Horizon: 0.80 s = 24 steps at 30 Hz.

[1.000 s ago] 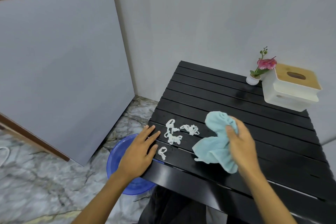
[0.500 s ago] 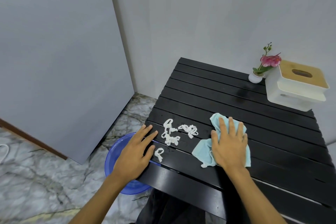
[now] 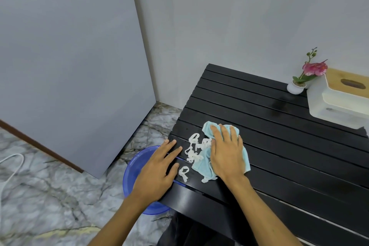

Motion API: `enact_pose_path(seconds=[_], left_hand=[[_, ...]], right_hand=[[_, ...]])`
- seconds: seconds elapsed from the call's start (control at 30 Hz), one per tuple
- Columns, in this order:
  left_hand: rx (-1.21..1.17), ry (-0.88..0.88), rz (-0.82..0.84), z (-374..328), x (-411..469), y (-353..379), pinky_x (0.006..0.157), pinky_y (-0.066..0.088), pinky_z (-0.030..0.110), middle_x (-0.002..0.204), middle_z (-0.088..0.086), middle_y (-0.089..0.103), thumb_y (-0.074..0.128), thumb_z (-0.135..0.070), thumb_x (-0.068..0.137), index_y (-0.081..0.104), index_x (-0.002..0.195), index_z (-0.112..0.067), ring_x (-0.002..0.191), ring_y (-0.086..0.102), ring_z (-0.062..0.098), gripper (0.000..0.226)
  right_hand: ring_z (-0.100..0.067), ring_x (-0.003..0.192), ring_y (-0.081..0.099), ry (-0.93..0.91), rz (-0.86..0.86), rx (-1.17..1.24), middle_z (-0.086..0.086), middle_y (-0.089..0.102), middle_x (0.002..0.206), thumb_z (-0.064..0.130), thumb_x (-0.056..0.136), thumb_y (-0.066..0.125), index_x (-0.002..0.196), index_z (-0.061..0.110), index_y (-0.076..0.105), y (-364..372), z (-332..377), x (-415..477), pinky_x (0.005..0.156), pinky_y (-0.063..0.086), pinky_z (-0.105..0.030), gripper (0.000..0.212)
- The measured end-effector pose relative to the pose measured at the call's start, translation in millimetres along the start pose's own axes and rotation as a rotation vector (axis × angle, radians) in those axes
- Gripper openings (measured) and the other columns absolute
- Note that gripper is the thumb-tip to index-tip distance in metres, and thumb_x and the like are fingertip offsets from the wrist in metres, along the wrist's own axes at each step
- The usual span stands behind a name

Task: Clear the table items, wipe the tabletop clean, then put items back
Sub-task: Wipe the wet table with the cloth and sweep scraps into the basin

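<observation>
A black slatted table (image 3: 279, 146) fills the right of the head view. My right hand (image 3: 227, 152) presses flat on a light blue cloth (image 3: 203, 164) near the table's left edge. The cloth touches several white scraps (image 3: 192, 150) that lie just left of it. My left hand (image 3: 159, 170) rests flat and empty on the table's left front corner, fingers apart, beside one scrap (image 3: 183, 172). A blue basin (image 3: 135, 168) stands on the floor under that corner, partly hidden by my left hand and the table.
At the table's far right stand a small white pot with a pink flower (image 3: 297, 84) and a white tissue box with a wooden lid (image 3: 339, 98). A grey panel (image 3: 69, 78) leans at the left. A white cable (image 3: 12, 168) lies on the marble floor.
My right hand laid the cloth flat and slid it left across the table until it reached the white scraps. My left hand stayed at the corner.
</observation>
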<state>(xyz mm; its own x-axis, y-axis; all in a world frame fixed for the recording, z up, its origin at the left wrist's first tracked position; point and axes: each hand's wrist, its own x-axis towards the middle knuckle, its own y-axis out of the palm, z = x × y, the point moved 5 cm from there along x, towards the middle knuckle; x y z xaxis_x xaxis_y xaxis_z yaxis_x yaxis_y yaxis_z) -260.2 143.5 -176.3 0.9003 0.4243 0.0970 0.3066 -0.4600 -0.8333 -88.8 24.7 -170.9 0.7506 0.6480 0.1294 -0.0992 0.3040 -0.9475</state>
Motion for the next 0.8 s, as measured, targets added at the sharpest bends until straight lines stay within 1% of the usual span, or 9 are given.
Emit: enact_pose_path(seconds=[0.13, 0.23, 0.33, 0.43, 0.53, 0.6, 0.67, 0.73, 0.8], left_hand=[[-0.006, -0.003, -0.011, -0.4, -0.4, -0.3, 0.109, 0.005, 0.011, 0.154, -0.021, 0.02, 0.029, -0.049, 0.094, 0.037, 0.143, -0.034, 0.142, 0.003, -0.006, 0.052], [-0.03, -0.017, -0.009, -0.8, -0.1, -1.0, 0.106, 0.004, 0.006, 0.153, -0.022, 0.019, 0.03, -0.05, 0.093, 0.037, 0.143, -0.032, 0.141, 0.004, -0.008, 0.054], [-0.096, -0.052, -0.008, 0.8, -0.5, -5.4, 0.104, 0.009, 0.004, 0.155, -0.022, 0.018, 0.036, -0.049, 0.092, 0.035, 0.143, -0.033, 0.139, 0.013, -0.009, 0.053], [-0.127, -0.07, -0.027, 4.5, -4.0, -13.0, 0.106, 0.011, 0.004, 0.154, -0.023, 0.018, 0.039, -0.049, 0.091, 0.033, 0.145, -0.032, 0.139, 0.018, -0.007, 0.057], [-0.149, -0.115, -0.05, 6.8, -16.0, -18.0, 0.108, 0.013, 0.007, 0.154, -0.025, 0.016, 0.041, -0.045, 0.094, 0.03, 0.146, -0.034, 0.14, 0.013, -0.007, 0.054], [-0.145, -0.126, -0.049, 3.8, -29.8, -15.1, 0.11, 0.014, 0.009, 0.153, -0.027, 0.013, 0.041, -0.04, 0.096, 0.03, 0.146, -0.034, 0.14, 0.009, -0.009, 0.051], [-0.125, -0.124, -0.057, 0.4, -40.2, -11.6, 0.11, 0.01, 0.008, 0.152, -0.03, 0.01, 0.034, -0.042, 0.097, 0.03, 0.146, -0.032, 0.14, 0.006, -0.01, 0.05], [-0.098, -0.118, -0.072, -1.6, -44.3, -9.0, 0.111, 0.008, 0.009, 0.153, -0.028, 0.009, 0.028, -0.046, 0.096, 0.029, 0.146, -0.03, 0.141, 0.004, -0.008, 0.053], [-0.076, -0.122, -0.078, -1.9, -43.6, -8.1, 0.112, 0.009, 0.011, 0.155, -0.024, 0.01, 0.027, -0.045, 0.096, 0.029, 0.147, -0.028, 0.142, 0.004, -0.007, 0.053]], right_hand=[[-0.034, 0.141, 0.024, -0.075, 0.038, 0.04, -0.005, 0.04, 0.147, 0.023, 0.093, 0.029, 0.138, 0.023, 0.038, 9.8, 22.8, 7.6, 0.113, 0.022, -0.052, 0.045], [-0.031, 0.135, 0.033, -0.169, 0.027, 0.083, -0.002, 0.047, 0.138, 0.015, 0.087, 0.036, 0.133, 0.023, 0.043, 12.2, 39.7, 13.3, 0.11, 0.028, -0.047, 0.047], [-0.021, 0.118, 0.048, -0.211, -0.048, 0.396, 0.004, 0.059, 0.12, 0.004, 0.083, 0.042, 0.121, 0.022, 0.057, 1.8, 46.1, 16.1, 0.102, 0.036, -0.039, 0.045], [-0.009, 0.116, 0.05, -0.106, 0.002, 0.769, 0.012, 0.06, 0.121, -0.003, 0.087, 0.049, 0.116, 0.026, 0.062, -14.0, 32.7, 18.7, 0.103, 0.039, -0.035, 0.043], [-0.01, 0.116, 0.053, -0.024, 0.079, 0.916, 0.008, 0.061, 0.123, -0.001, 0.089, 0.052, 0.114, 0.032, 0.064, -34.3, 13.7, 34.5, 0.1, 0.044, -0.034, 0.043], [-0.011, 0.12, 0.05, -0.053, 0.086, 0.821, 0.006, 0.059, 0.128, 0.003, 0.091, 0.05, 0.12, 0.03, 0.062, -39.8, 3.1, 53.6, 0.105, 0.039, -0.036, 0.04], [-0.022, 0.137, 0.034, -0.124, 0.169, 0.48, 0.002, 0.047, 0.144, 0.019, 0.095, 0.046, 0.133, 0.032, 0.051, -24.2, -0.5, 70.0, 0.113, 0.026, -0.045, 0.04], [-0.033, 0.145, 0.013, -0.188, 0.226, 0.101, 0.0, 0.029, 0.156, 0.037, 0.094, 0.035, 0.142, 0.035, 0.036, -0.1, -1.3, 72.7, 0.113, 0.014, -0.055, 0.048], [-0.036, 0.145, 0.012, -0.232, 0.189, -0.016, -0.004, 0.027, 0.156, 0.045, 0.088, 0.022, 0.143, 0.032, 0.035, 9.6, 1.8, 68.4, 0.112, 0.014, -0.056, 0.057]])
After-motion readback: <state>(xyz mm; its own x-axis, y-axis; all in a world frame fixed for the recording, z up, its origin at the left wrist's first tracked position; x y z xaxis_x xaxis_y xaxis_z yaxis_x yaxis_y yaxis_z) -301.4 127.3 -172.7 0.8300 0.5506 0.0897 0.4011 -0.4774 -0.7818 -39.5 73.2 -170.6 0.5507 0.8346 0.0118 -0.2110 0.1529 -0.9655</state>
